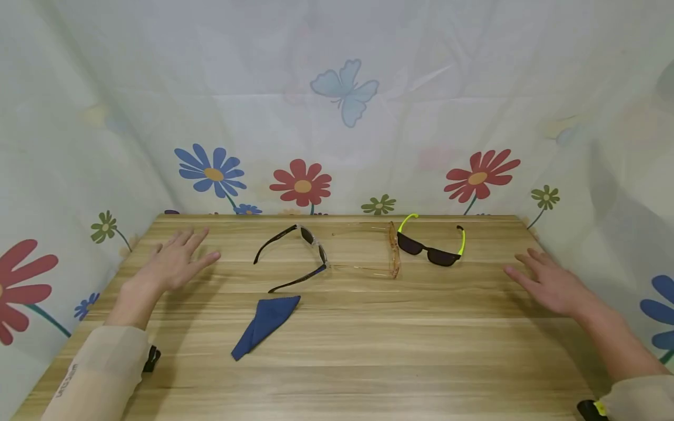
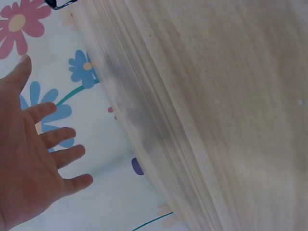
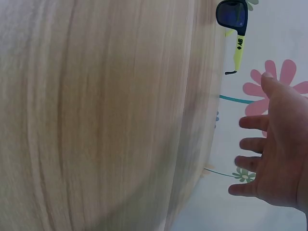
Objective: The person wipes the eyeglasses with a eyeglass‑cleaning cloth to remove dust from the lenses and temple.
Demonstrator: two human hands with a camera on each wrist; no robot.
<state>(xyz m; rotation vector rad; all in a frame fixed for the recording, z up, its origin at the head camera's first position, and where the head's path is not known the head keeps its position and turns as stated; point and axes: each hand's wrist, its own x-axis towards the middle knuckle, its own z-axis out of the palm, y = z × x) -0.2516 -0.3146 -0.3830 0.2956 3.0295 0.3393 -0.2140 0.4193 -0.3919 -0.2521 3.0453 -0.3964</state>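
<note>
My left hand (image 1: 171,262) is spread over the left side of the wooden table, holding nothing. Nearest to it lie sunglasses with black temples and a clear front (image 1: 286,286), their temples unfolded toward that hand. At the right side my right hand (image 1: 553,285) is likewise spread, with nothing in it. Sunglasses with a black front and neon yellow temples (image 1: 443,258) are the closest thing to it; part of them shows in the right wrist view. Between the two pairs lie clear amber-framed glasses (image 1: 395,251). A folded dark blue cloth (image 1: 268,323) is in front of the black-templed pair.
The wood-grain table (image 1: 389,362) ends at a back edge against a white curtain (image 1: 253,117) printed with flowers and a butterfly. Curtain also hangs at both sides. Black straps sit near each wrist, below light sleeves (image 1: 102,362).
</note>
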